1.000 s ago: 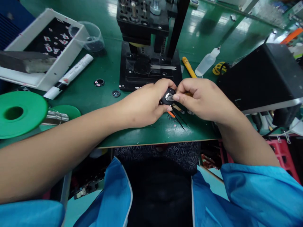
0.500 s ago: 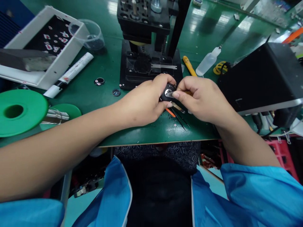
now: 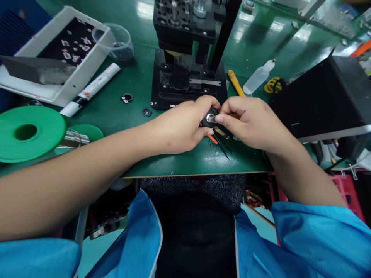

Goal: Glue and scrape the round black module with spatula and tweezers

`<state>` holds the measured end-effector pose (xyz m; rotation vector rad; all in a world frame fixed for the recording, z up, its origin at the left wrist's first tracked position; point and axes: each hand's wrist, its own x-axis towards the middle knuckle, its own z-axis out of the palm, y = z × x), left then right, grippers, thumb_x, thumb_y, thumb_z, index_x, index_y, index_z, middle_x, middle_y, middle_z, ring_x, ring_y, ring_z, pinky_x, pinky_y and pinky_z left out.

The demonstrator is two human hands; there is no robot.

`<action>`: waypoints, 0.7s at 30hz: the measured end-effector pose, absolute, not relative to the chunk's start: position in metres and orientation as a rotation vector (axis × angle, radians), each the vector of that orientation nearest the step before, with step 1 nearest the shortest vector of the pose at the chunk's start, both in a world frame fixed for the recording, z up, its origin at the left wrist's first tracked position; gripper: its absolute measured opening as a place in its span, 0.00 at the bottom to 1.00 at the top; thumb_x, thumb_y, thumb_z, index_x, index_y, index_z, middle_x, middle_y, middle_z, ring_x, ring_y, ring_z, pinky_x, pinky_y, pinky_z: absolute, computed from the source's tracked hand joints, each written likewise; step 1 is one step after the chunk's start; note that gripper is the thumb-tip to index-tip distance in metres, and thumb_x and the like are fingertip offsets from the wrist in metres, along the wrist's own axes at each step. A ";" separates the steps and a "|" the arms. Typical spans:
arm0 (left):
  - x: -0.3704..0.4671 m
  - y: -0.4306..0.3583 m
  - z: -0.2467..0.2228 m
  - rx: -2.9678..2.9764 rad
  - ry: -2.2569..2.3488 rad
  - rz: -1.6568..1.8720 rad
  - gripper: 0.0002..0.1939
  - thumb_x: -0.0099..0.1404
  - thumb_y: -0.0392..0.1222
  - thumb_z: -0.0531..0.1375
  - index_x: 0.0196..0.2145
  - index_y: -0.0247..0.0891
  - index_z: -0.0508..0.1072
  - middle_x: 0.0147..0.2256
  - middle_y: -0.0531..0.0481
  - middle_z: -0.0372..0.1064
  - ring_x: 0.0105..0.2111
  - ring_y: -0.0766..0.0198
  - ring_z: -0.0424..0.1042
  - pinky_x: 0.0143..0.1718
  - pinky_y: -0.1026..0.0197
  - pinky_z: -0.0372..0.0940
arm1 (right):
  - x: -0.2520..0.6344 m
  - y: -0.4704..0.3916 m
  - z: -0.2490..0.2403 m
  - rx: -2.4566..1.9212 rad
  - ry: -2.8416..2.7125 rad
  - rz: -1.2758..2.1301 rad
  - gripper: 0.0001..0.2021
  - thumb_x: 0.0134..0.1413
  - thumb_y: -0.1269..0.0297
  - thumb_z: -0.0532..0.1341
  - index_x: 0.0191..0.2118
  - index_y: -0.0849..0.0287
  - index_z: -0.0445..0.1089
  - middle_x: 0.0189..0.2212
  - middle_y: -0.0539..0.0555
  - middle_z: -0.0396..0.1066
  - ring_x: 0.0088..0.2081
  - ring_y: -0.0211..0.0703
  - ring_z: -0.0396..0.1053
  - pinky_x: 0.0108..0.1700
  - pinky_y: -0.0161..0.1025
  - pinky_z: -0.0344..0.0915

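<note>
Closed around a small round black part (image 3: 206, 120) with a silvery centre is my left hand (image 3: 188, 125). My right hand (image 3: 246, 119) pinches a thin flat metal blade (image 3: 212, 119), its tip touching the part's centre. The blade's far end is hidden in my palm. Beneath the hands, black tweezers (image 3: 223, 148) and an orange-tipped tool (image 3: 212, 139) lie on the green table. Behind the hands stands a black press fixture (image 3: 187, 92) with a flat metal strip (image 3: 205, 82) on its base.
Two small round parts, a ring-like one (image 3: 126, 98) and a dark disc (image 3: 147, 112), lie left of the press. Further left are a marker (image 3: 92, 87), a white box (image 3: 84, 71), a clear cup (image 3: 123, 48) and a green spool (image 3: 52, 131). Rightward are a squeeze bottle (image 3: 257, 79) and a black box (image 3: 315, 96).
The whole view has shifted slightly, so the bench things appear a little further right. Both hands keep the same grip, with the blade still at the round part's centre.
</note>
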<state>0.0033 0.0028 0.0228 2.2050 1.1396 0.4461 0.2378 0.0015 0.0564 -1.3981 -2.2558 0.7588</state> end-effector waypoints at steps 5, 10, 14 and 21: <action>0.006 0.002 0.034 2.150 1.210 0.397 0.31 0.75 0.34 0.66 0.73 0.41 0.71 0.51 0.45 0.83 0.54 0.46 0.86 0.55 0.50 0.76 | 0.235 -0.001 0.057 -1.464 -2.193 0.710 0.15 0.72 0.65 0.71 0.32 0.54 0.69 0.26 0.46 0.68 0.32 0.40 0.63 0.40 0.43 0.57; 0.004 0.003 0.030 2.197 1.147 0.392 0.32 0.74 0.36 0.68 0.73 0.44 0.72 0.53 0.44 0.83 0.55 0.44 0.86 0.53 0.50 0.76 | 0.236 -0.001 0.055 -1.416 -2.262 0.725 0.14 0.70 0.65 0.72 0.32 0.53 0.70 0.26 0.45 0.67 0.31 0.40 0.61 0.40 0.44 0.57; 0.005 0.002 0.036 2.173 1.197 0.372 0.32 0.75 0.34 0.66 0.74 0.41 0.71 0.56 0.42 0.82 0.61 0.42 0.85 0.61 0.48 0.77 | 0.237 0.000 0.053 -1.439 -2.223 0.663 0.15 0.71 0.63 0.71 0.32 0.53 0.69 0.25 0.45 0.66 0.30 0.40 0.60 0.38 0.44 0.55; 0.006 0.001 0.043 2.166 1.156 0.325 0.31 0.76 0.32 0.65 0.73 0.40 0.73 0.52 0.41 0.83 0.64 0.39 0.85 0.64 0.47 0.77 | 0.241 -0.001 0.052 -1.376 -2.316 0.633 0.14 0.72 0.62 0.69 0.33 0.51 0.68 0.28 0.49 0.71 0.34 0.46 0.69 0.41 0.46 0.61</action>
